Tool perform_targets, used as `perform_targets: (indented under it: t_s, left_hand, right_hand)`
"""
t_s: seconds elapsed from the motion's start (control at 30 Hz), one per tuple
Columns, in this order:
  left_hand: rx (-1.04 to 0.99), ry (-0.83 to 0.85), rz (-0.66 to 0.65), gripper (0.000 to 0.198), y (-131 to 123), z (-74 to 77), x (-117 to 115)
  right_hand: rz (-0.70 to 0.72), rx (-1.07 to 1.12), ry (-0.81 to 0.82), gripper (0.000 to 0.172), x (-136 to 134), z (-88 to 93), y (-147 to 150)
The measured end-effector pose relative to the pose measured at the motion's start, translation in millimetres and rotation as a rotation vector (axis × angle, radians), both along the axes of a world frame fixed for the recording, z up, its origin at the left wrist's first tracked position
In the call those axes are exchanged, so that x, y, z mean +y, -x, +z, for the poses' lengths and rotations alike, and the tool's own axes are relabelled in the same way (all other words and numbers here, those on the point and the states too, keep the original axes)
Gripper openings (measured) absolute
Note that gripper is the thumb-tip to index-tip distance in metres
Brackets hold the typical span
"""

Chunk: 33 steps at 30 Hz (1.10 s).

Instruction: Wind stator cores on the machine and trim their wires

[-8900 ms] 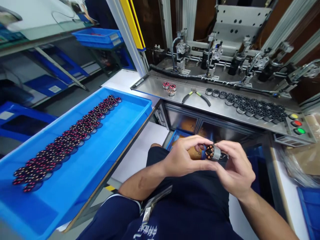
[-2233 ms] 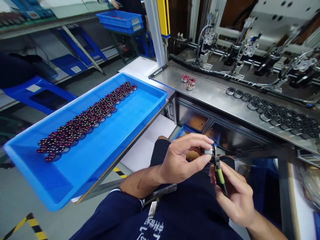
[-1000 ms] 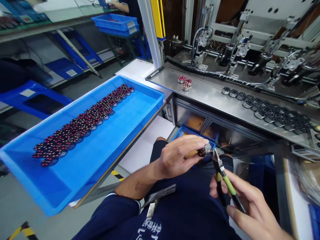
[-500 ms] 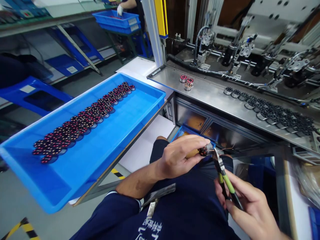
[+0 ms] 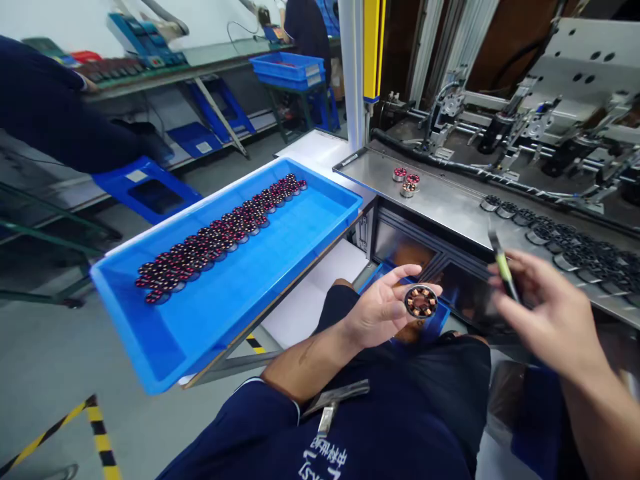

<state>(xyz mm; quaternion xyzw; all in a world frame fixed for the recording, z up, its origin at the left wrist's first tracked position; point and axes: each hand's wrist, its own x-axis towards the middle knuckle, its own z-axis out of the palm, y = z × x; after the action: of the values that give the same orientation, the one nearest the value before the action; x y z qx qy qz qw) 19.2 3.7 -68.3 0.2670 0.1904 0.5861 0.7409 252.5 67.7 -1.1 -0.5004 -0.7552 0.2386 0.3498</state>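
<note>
Between the thumb and fingers of my left hand (image 5: pixel 377 310) is a round motor stator (image 5: pixel 421 302), its copper-wound face turned up toward me. My right hand (image 5: pixel 547 310) is raised near the metal ledge and closed around cutting pliers (image 5: pixel 504 267) with green and black handles; their jaws point up and are blurred. A long blue tray (image 5: pixel 295 260) to the left holds rows of stators (image 5: pixel 215 240) with red and copper spots. On the metal ledge (image 5: pixel 450 203) stand three stators (image 5: pixel 408 189), and dark ones (image 5: pixel 565 240) are massed at its right.
Behind the ledge is a machine with metal clamps (image 5: pixel 537 123) and a black cable run. A yellow post (image 5: pixel 373 50) rises at its left corner. Another person in dark clothing (image 5: pixel 45 107) sits far left by a blue stool (image 5: pixel 150 190). Blue bins (image 5: pixel 287 70) stand at the back.
The pliers have moved away from the stator, up and to the right. My left hand has turned the stator so its face shows. The view has shifted left.
</note>
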Motion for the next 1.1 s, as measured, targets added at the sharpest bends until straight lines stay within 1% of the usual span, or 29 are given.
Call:
perform_targets:
  t_s: [0.07,0.13,0.17,0.23,0.33,0.43,0.57,0.63,0.67,0.73,0.77,0.83,0.87,0.9,0.93,1.0,1.03,1.1]
  left_hand:
    - [-0.018,0.003,0.007,0.081,1,-0.5,-1]
    - [-0.03,0.003,0.013,0.079,4,0.1,-2]
    - [-0.034,0.002,0.013,0.078,6,0.7,-3]
    - [-0.039,-0.005,0.014,0.076,11,2.2,-4]
    - [-0.046,-0.033,0.02,0.073,18,3.3,-4]
    - [-0.061,-0.052,0.033,0.07,21,1.7,-1]
    - [-0.011,-0.056,0.066,0.073,19,-1.9,0]
    - [0.064,-0.049,0.101,0.077,24,-2.1,-6]
    - [0.116,-0.039,0.121,0.079,31,-1.4,-10]
    - [0.269,-0.028,0.171,0.08,56,1.2,-17]
    - [0.392,-0.03,0.214,0.079,74,2.9,-18]
    - [0.78,-0.036,0.353,0.076,119,5.5,-12]
    - [1.041,-0.026,0.453,0.075,146,5.5,-4]
    - [1.345,0.017,0.565,0.071,173,4.1,7]
    - [1.459,0.066,0.641,0.066,199,1.1,21]
    - [1.601,0.137,0.74,0.052,246,-10.0,50]
    - [1.665,0.17,0.775,0.047,265,-17.5,64]
    - [1.773,0.236,0.824,0.038,292,-34.7,86]
  right_hand:
    - [-0.143,-0.229,-0.15,0.056,53,3.9,10]
    - [-0.219,-0.398,-0.147,0.054,98,3.6,23]
    - [-0.237,-0.438,-0.141,0.056,116,1.4,29]
    - [-0.242,-0.472,-0.122,0.06,141,-6.2,40]
    - [-0.234,-0.489,-0.139,0.064,158,-20.1,49]
    - [-0.217,-0.511,-0.164,0.067,163,-28.5,51]
    - [-0.181,-0.541,-0.179,0.069,162,-30.0,49]
    - [-0.171,-0.547,-0.186,0.07,162,-30.0,47]
    - [-0.168,-0.546,-0.19,0.07,162,-30.5,46]
    - [-0.194,-0.563,-0.187,0.064,166,-33.0,44]
    - [-0.226,-0.591,-0.176,0.06,169,-34.9,43]
    - [-0.306,-0.681,-0.131,0.054,178,-39.0,44]
    - [-0.338,-0.734,-0.104,0.053,184,-40.7,46]
    - [-0.359,-0.782,-0.077,0.054,188,-41.9,48]
    - [-0.365,-0.817,-0.057,0.055,192,-42.5,52]
    - [-0.361,-0.848,-0.05,0.058,197,-42.9,60]
    - [-0.352,-0.845,-0.061,0.058,197,-43.1,64]
    - [-0.32,-0.817,-0.102,0.058,197,-44.6,68]
